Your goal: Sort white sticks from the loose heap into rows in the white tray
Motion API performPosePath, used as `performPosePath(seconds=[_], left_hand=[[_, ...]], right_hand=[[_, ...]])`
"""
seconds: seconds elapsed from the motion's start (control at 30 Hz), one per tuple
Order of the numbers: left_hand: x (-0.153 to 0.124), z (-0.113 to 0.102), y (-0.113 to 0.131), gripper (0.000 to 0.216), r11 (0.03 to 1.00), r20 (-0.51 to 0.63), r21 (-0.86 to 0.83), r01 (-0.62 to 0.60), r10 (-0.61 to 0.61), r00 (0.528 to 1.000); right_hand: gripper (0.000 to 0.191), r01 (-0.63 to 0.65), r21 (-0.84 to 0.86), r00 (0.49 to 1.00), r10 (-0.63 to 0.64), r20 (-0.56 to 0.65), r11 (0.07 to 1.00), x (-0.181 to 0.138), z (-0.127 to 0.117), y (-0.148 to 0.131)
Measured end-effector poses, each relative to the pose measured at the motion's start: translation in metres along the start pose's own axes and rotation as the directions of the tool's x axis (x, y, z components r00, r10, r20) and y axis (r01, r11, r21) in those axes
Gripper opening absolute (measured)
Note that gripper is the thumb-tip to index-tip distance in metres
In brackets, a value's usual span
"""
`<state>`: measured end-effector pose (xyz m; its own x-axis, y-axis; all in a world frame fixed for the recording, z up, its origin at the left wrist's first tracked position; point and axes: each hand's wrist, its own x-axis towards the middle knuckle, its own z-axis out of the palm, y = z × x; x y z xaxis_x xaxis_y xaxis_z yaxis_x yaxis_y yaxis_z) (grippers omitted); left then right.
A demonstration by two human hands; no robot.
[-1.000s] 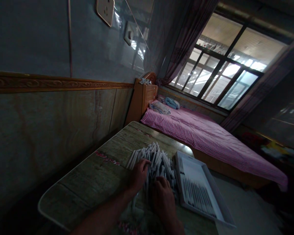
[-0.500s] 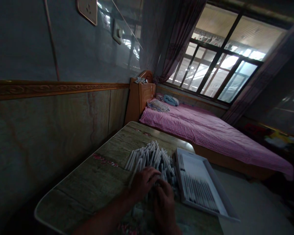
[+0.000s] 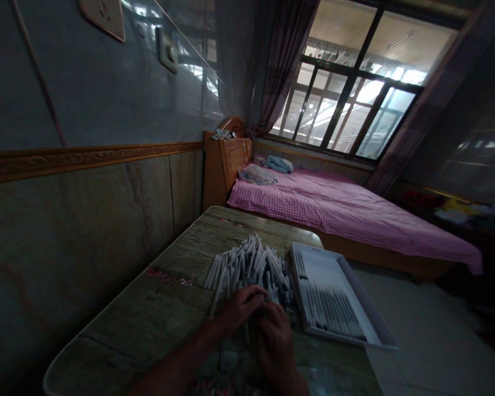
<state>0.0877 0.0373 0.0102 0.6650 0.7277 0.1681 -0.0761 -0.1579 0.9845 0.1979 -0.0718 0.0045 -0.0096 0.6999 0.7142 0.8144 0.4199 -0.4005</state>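
A loose heap of slim white sticks with dark parts (image 3: pixel 251 261), which look like pens, lies on the table just beyond my hands. My left hand (image 3: pixel 242 307) reaches in from the left, its fingers curled over at the near edge of the heap. Against it, my right hand (image 3: pixel 274 333) is closed, with fingertips meeting those of the left. Whatever is between the fingers is hidden and too dark to make out. To the right of my hands sits a shallow white tray (image 3: pixel 377 322), holding a row of similar sticks (image 3: pixel 332 308) side by side.
The marble-patterned table (image 3: pixel 148 313) has a rounded pale edge and stands near a tiled wall (image 3: pixel 86 231). Past its far end is a bed with a pink checked sheet (image 3: pixel 325 203) and wooden headboard (image 3: pixel 226 159). A window (image 3: pixel 350 93) lets in light.
The whole view has shifted, so the wall, bed and tray sit further left. My hands stay together by the heap; the right fingers have curled in closer to the left hand.
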Motion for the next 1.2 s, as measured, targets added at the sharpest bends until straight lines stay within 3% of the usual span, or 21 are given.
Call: performPosePath(seconds=[0.2,0.3,0.37,0.47,0.63,0.73,0.9,1.2], left_hand=[[0.002,-0.003,0.005,0.025,0.978,0.040,-0.203,0.051,-0.044,0.998],[0.005,-0.004,0.004,0.031,0.932,-0.070,-0.352,0.084,-0.115,0.991],[0.009,-0.007,0.002,0.037,0.891,-0.187,-0.447,0.078,-0.179,0.966],[0.014,-0.013,-0.002,0.043,0.824,-0.310,-0.564,0.049,-0.266,0.913],[0.018,-0.018,-0.006,0.042,0.732,-0.285,-0.681,0.015,-0.283,0.916],[0.017,-0.015,-0.008,0.036,0.712,-0.242,-0.701,0.047,-0.299,0.923],[0.014,-0.011,-0.009,0.031,0.687,-0.157,-0.719,0.103,-0.305,0.939],[0.014,-0.009,-0.007,0.030,0.691,-0.181,-0.716,0.095,-0.316,0.931]], right_hand=[[0.026,0.033,-0.004,0.999,-0.033,0.014,0.999,0.000,-0.002,0.000],[0.024,-0.012,-0.041,1.000,0.011,-0.018,0.999,-0.005,-0.002,0.004],[0.023,-0.104,-0.088,0.988,0.093,-0.121,0.991,-0.009,-0.002,0.009],[0.023,-0.322,-0.185,0.930,0.275,-0.243,0.928,-0.016,-0.004,0.019],[0.031,-0.582,-0.404,0.806,0.565,-0.174,0.706,-0.020,-0.006,0.028],[0.032,-0.593,-0.514,0.768,0.627,-0.129,0.620,-0.017,-0.004,0.027],[0.036,-0.575,-0.600,0.739,0.668,-0.088,0.556,-0.012,-0.004,0.024],[0.035,-0.561,-0.578,0.779,0.615,-0.125,0.593,-0.017,-0.002,0.028]])
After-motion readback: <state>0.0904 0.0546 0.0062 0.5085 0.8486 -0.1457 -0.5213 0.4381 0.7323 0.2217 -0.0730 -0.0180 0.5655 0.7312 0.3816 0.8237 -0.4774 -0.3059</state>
